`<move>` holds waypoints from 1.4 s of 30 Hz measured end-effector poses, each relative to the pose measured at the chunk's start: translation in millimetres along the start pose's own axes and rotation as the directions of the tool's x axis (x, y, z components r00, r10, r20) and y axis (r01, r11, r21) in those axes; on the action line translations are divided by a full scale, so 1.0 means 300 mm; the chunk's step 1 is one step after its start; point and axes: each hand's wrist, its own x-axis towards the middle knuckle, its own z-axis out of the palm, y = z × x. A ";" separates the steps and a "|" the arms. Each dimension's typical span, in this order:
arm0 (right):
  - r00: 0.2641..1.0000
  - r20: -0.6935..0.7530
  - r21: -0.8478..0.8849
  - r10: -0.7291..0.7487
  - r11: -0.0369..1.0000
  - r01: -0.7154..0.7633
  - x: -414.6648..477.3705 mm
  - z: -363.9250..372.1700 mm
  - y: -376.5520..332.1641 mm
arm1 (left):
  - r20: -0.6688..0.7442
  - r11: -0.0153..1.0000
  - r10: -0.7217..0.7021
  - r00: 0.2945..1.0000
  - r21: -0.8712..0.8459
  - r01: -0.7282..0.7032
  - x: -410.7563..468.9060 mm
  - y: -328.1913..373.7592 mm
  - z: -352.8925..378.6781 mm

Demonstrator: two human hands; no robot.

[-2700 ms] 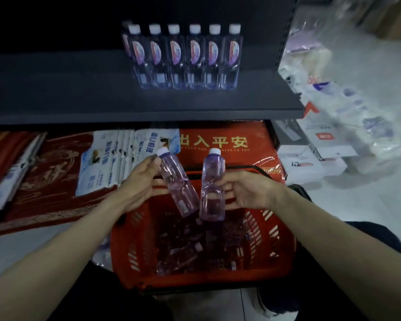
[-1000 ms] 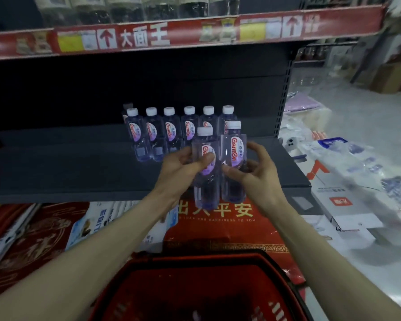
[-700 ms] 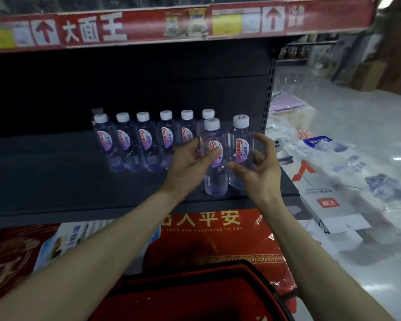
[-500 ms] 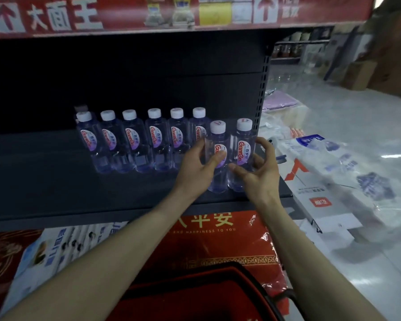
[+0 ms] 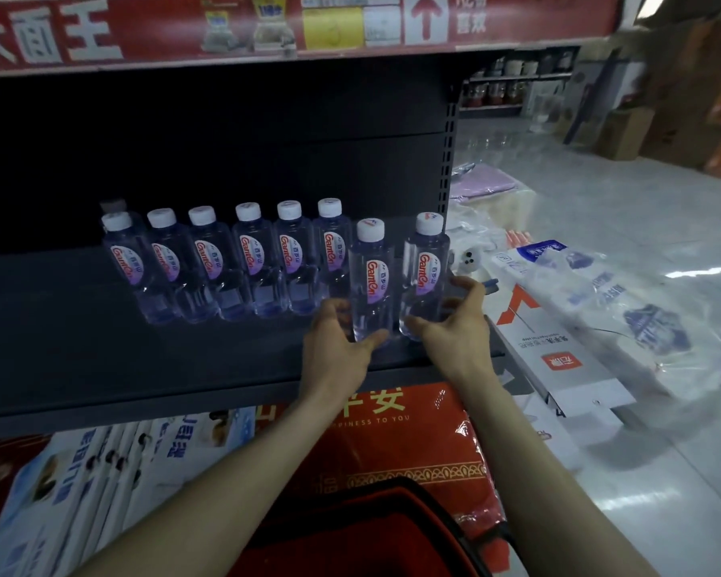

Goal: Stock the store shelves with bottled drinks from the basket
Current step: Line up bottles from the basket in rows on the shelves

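The head view looks forward and slightly down, close upon the dark shelf [image 5: 59, 347].

— Which colours are shown on the bottles [image 5: 371, 281]?
— White caps, clear bodies, red-lettered labels. The shelf [image 5: 80, 360] is coloured dark grey, the basket [image 5: 350, 505] red, the banner [image 5: 163, 35] red with white characters.

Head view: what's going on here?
A person is stocking a dark shelf with water bottles. The left hand holds the left bottle near its base, and the right hand holds the right bottle the same way. Both bottles are upright and seem set down at the shelf's right end, beside a row of bottles. The red basket is below.
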 end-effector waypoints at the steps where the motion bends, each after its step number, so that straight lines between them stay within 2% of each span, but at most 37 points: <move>1: 1.000 -0.022 -0.028 -0.008 1.000 0.007 0.007 0.004 0.001 | -0.009 1.000 -0.002 1.000 -0.017 0.001 0.002 0.006 0.011; 4: 0.997 -0.078 -0.083 -0.016 0.997 0.009 0.013 0.019 0.000 | -0.038 0.999 0.006 0.999 -0.047 -0.008 0.020 0.024 0.045; 9: 0.982 -0.188 -0.072 0.022 0.997 -0.036 0.029 0.041 0.016 | -0.094 1.000 0.003 0.996 -0.017 -0.005 0.057 0.057 0.093; 15: 0.984 -0.178 -0.091 0.030 0.995 -0.047 0.045 0.044 0.009 | -0.171 1.000 -0.004 0.985 -0.010 0.002 0.090 0.067 0.130; 21: 0.998 -0.059 -0.119 0.003 0.993 -0.010 0.050 0.051 -0.002 | -0.276 0.999 -0.036 0.961 -0.008 0.035 0.112 0.042 0.148; 27: 0.999 0.009 -0.120 -0.042 0.992 0.042 0.061 0.059 -0.002 | -0.323 0.998 -0.064 0.944 -0.039 0.054 0.114 0.050 0.151; 29: 1.000 -0.022 -0.102 -0.021 0.995 0.019 0.062 0.060 -0.001 | -0.330 0.997 -0.075 0.941 -0.035 0.067 0.116 0.049 0.150; 34: 0.975 -0.224 -0.024 -0.008 1.000 0.002 0.043 0.098 -0.001 | -0.339 0.999 -0.053 0.939 -0.029 0.046 0.106 0.039 0.151; 38: 0.977 -0.215 0.003 -0.014 1.000 0.015 0.029 0.103 -0.002 | -0.334 1.000 0.021 0.942 0.024 -0.014 0.096 0.025 0.160; 42: 0.983 -0.183 0.024 -0.014 1.000 0.019 0.033 0.096 -0.002 | -0.315 1.000 -0.011 0.949 0.017 0.017 0.114 0.030 0.158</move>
